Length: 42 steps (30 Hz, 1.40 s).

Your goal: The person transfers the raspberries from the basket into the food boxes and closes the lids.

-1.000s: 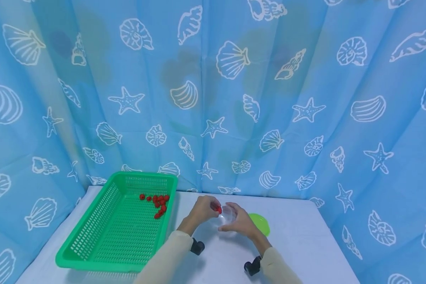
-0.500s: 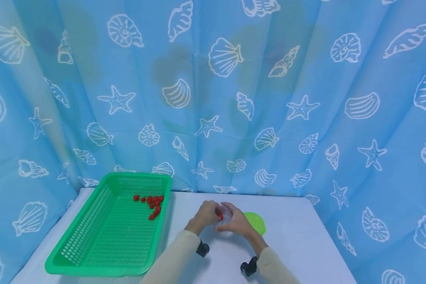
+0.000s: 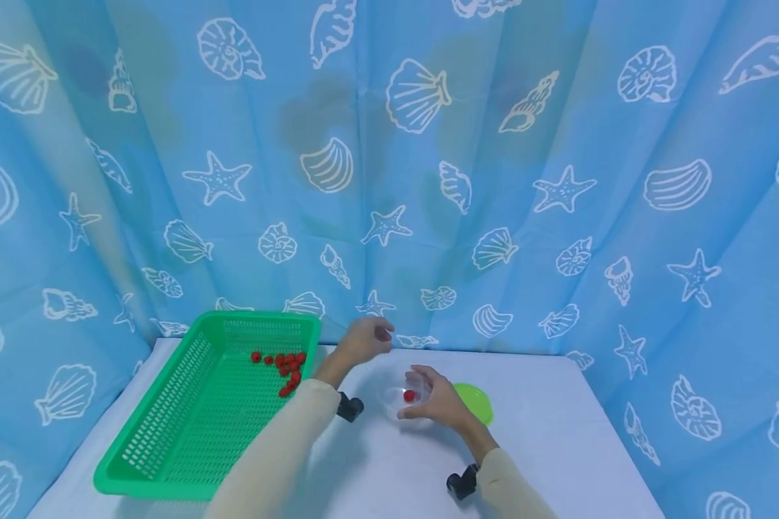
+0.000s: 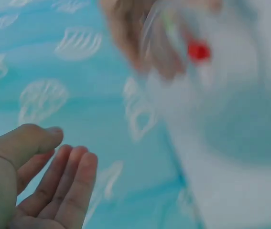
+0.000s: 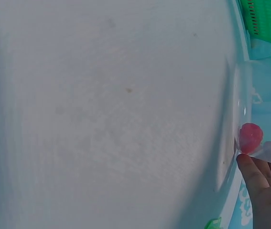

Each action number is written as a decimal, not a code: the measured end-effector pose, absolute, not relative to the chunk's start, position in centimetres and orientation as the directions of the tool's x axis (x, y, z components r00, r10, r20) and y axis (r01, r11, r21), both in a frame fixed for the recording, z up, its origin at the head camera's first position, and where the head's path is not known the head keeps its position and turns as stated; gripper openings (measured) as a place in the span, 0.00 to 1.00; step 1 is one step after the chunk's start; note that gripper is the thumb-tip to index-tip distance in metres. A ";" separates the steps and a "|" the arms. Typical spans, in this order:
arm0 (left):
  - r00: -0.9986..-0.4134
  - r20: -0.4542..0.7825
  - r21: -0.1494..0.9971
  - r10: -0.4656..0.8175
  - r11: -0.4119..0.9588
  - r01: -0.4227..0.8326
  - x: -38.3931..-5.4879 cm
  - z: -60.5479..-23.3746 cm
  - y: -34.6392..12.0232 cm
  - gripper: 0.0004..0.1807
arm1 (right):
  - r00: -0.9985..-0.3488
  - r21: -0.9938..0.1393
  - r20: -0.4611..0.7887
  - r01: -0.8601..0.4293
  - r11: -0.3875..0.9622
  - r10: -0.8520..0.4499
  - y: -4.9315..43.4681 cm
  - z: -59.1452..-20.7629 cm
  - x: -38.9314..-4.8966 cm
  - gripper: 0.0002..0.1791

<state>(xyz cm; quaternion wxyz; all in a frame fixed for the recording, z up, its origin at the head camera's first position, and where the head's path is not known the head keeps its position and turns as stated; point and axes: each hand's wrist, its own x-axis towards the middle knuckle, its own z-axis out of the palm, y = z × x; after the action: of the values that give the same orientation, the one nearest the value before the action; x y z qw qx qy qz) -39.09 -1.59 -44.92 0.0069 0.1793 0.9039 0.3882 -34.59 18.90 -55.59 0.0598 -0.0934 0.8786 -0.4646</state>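
My right hand grips a clear plastic container from its right side, thumb in front and fingers behind. One red raspberry lies inside; in the right wrist view the raspberry shows through the clear wall near the base. Up and to the left of the container, my left hand is raised over the back of the table. The left wrist view shows this hand with nothing in it, fingers slightly bent and thumb apart from them. Several more raspberries lie in the green basket.
The basket takes up the left side of the white table. Just right of my right hand lies a light green round lid, partly hidden by the wrist. A blue shell-patterned curtain hangs behind the table and on both sides.
My left hand let go of the raspberry into the container, then moved up and left with its fingers loosened. The right hand keeps holding the container in about the same place.
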 end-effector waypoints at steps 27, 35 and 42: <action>-0.986 0.133 0.581 0.097 0.799 0.157 -39.3 -50.4 -24.2 0.16 | -0.983 -0.772 -0.044 -0.078 0.630 -0.176 18.6 -55.2 -34.8 0.56; -0.990 0.123 0.546 0.069 0.828 0.125 -39.1 -51.8 -24.5 0.15 | -0.985 -0.759 -0.045 -0.073 0.647 -0.164 18.6 -55.1 -35.0 0.56; -0.989 0.146 0.613 -0.018 0.786 0.076 -39.3 -53.0 -24.2 0.14 | -0.985 -0.773 -0.041 -0.077 0.630 -0.170 18.7 -55.3 -34.7 0.57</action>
<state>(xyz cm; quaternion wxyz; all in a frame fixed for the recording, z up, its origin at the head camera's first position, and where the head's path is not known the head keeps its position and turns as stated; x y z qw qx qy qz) -39.30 -24.15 -53.04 -0.0720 0.0154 0.9423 0.3266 -34.74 18.67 -55.28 0.0549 -0.0684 0.9010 -0.4249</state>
